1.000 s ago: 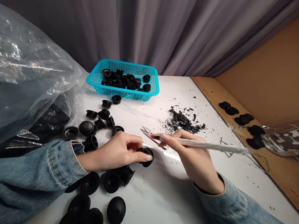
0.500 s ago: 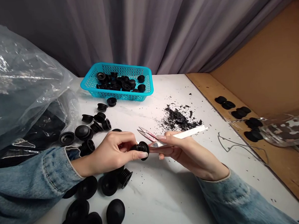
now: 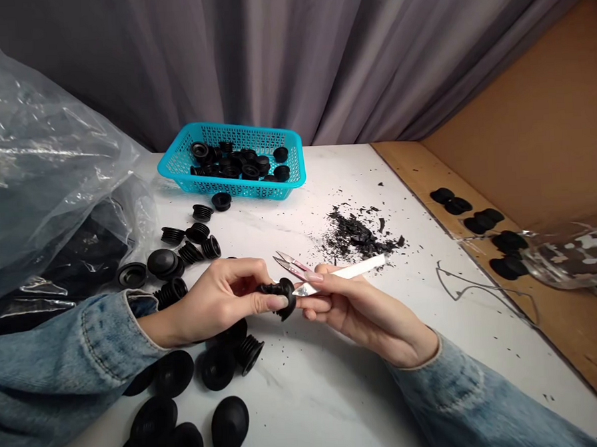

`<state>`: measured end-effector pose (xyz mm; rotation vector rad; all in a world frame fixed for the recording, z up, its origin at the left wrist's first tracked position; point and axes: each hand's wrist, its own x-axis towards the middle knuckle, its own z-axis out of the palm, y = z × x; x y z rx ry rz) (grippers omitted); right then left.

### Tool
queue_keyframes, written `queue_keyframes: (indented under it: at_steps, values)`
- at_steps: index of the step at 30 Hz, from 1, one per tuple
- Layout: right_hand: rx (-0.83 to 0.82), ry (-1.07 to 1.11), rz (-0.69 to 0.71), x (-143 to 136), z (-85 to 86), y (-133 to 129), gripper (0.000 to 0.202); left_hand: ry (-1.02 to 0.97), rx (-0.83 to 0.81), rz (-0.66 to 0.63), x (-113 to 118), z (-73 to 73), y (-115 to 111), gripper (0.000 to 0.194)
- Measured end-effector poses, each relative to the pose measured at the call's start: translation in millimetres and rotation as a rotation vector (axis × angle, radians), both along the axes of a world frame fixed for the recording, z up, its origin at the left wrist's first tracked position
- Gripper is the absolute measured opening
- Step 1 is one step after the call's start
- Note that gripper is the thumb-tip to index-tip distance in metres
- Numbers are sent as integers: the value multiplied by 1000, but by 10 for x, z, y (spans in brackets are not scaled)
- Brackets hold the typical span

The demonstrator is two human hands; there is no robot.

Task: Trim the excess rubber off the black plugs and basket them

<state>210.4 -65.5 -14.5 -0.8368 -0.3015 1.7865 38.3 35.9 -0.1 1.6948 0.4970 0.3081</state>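
My left hand (image 3: 227,297) pinches a black ribbed plug (image 3: 285,299) between thumb and fingers, its round cap facing right. My right hand (image 3: 355,307) is closed on a white-handled craft knife (image 3: 348,271). The knife's pointed blade reaches the plug's rim, and fingers of my right hand lie close beside it. Just behind the right fingertips shows a pair of thread snips (image 3: 291,265) with pointed metal blades and some pink; its rear part is hidden by the hand. More black plugs (image 3: 219,368) lie around and below my left forearm.
A turquoise basket (image 3: 231,187) holding several plugs stands at the back. Black shavings (image 3: 359,233) are heaped right of centre. A clear plastic bag (image 3: 50,176) bulges at left. On the right are a bent grey wire (image 3: 475,287), paired black plugs (image 3: 483,220) and a clear package (image 3: 575,259).
My right hand and the knife have moved left, bringing the blade tip to the plug's rim. The plug has turned slightly in my left hand. The snips have hardly shifted.
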Motion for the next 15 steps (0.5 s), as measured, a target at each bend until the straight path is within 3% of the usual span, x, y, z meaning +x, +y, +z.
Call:
queue_keyframes:
  at_steps: [4, 8, 11, 15]
  values:
    - [16, 95, 8, -24, -53, 16, 8, -66, -215, 23, 8, -22, 41, 17]
    - [29, 107, 0, -27, -49, 4, 11, -150, -260, 13, 23, -41, 53, 14]
    - [29, 23, -19, -20, -16, -14, 15, -124, -74, 11, 18, -34, 31, 14]
    - [122, -258, -125, -25, 18, -43, 24, -65, 366, 92, 7, -47, 8, 17]
